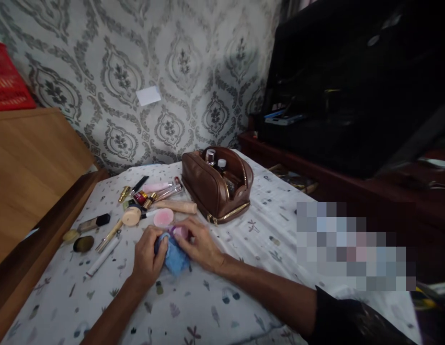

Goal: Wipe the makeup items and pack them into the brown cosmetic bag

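My left hand [150, 254] is closed on a crumpled blue cloth [176, 258], which hangs just above the patterned bed-sheet-like cover. In my right hand [200, 244] a small purple-pink container [180, 233] is pinched, its far side hidden by the fingers. The cloth touches or nearly touches this container between the two hands. Just beyond them lies a round pink compact [164, 217]. Close to it are a round beige compact [131, 215] and a peach-coloured tube [175, 206].
An unzipped brown cosmetic bag [215, 187] with bottles inside stands behind my right hand. Several cosmetics, including a foundation bottle [94, 223] and a white pen-like tube [103, 256], lie to the left. A wooden panel [35, 163] borders the left; a dark television [351, 86] stands right.
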The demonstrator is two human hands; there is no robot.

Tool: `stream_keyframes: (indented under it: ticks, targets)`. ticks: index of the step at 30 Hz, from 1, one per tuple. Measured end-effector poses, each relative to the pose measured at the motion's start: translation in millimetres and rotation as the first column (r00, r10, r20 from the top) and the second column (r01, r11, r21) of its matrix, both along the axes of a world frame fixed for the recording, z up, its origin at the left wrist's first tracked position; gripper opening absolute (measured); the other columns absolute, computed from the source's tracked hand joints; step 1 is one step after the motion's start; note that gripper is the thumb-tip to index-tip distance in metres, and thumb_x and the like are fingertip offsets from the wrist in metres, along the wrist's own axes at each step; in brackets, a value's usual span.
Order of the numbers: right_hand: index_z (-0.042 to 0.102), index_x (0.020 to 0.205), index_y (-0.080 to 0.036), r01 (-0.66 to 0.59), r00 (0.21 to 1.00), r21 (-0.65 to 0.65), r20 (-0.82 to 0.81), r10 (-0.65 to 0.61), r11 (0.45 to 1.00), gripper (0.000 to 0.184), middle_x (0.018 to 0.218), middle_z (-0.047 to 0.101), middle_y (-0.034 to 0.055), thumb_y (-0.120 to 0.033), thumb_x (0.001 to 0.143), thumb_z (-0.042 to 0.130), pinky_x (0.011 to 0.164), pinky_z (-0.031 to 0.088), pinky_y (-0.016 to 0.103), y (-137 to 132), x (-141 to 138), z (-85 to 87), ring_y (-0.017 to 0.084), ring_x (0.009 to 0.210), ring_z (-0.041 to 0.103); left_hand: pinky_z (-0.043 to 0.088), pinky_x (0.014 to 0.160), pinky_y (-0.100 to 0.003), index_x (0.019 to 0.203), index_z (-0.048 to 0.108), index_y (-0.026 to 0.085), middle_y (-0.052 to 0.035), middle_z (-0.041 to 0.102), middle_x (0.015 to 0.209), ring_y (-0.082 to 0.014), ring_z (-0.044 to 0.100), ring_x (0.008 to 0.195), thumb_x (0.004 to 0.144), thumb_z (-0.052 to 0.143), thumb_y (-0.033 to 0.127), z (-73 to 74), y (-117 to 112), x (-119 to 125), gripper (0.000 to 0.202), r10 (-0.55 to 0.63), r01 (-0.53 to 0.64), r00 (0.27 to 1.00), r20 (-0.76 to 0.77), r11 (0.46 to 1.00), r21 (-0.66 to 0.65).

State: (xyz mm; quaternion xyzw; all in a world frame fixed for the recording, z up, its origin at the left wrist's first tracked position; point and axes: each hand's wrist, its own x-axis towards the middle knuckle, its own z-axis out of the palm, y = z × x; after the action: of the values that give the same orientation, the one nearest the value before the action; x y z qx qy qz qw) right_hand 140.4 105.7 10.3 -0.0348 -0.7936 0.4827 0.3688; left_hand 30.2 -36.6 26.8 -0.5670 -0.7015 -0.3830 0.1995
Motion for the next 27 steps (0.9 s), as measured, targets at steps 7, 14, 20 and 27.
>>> stream_keyframes:
  ticks: [7, 14, 20, 27]
  targets:
    - [0.068, 0.103, -0.019, -0.014, 0.999, -0.029, 0.035, 0.015, 0.999, 0.017, 0.092, 0.064, 0.0039, -0.025, 0.088, 0.063, 0.077, 0.049, 0.03, -2.9, 1.8, 0.7, 0.017, 0.084, 0.059, 0.048, 0.067, -0.027, 0.091, 0.052, 0.023, 0.0001, 0.059, 0.079, -0.0163, 0.061, 0.073, 0.098, 0.043, 0.029, -15.3, 9.8, -7.8, 0.012, 0.092, -0.092, 0.996, -0.009, 0.991, -0.098]
    - [0.069, 0.102, -0.019, -0.008, 0.999, -0.049, 0.052, 0.011, 0.999, 0.017, 0.089, 0.063, 0.0029, -0.024, 0.086, 0.066, 0.078, 0.048, 0.029, -2.6, 2.4, 5.4, 0.017, 0.084, 0.058, 0.044, 0.065, -0.029, 0.085, 0.053, 0.023, 0.0018, 0.057, 0.076, -0.0162, 0.059, 0.07, 0.097, 0.042, 0.039, -13.6, 6.0, -22.3, 0.023, 0.223, -0.206, 0.971, 0.088, 0.963, -0.173]
    - [0.067, 0.109, -0.019, -0.066, 0.998, 0.037, -0.003, 0.066, 0.997, 0.02, 0.092, 0.06, 0.0037, -0.024, 0.09, 0.061, 0.076, 0.049, 0.028, -1.9, 5.6, 5.0, 0.016, 0.083, 0.057, 0.044, 0.067, -0.028, 0.087, 0.055, 0.022, 0.0018, 0.058, 0.077, -0.0159, 0.056, 0.071, 0.097, 0.043, 0.042, -7.1, -0.1, -35.8, 0.025, 0.274, -0.253, 0.945, 0.179, 0.958, -0.134]
    - [0.062, 0.115, -0.021, -0.093, 0.995, 0.153, -0.011, 0.096, 0.984, 0.024, 0.096, 0.058, 0.0047, -0.025, 0.092, 0.055, 0.079, 0.05, 0.03, -0.2, 5.6, -2.0, 0.017, 0.085, 0.058, 0.049, 0.092, -0.034, 0.109, 0.058, 0.02, -0.0064, 0.065, 0.107, -0.021, 0.061, 0.102, 0.096, 0.05, 0.036, -1.2, -2.9, -22.6, 0.022, 0.115, -0.119, 0.989, 0.092, 0.992, 0.043]
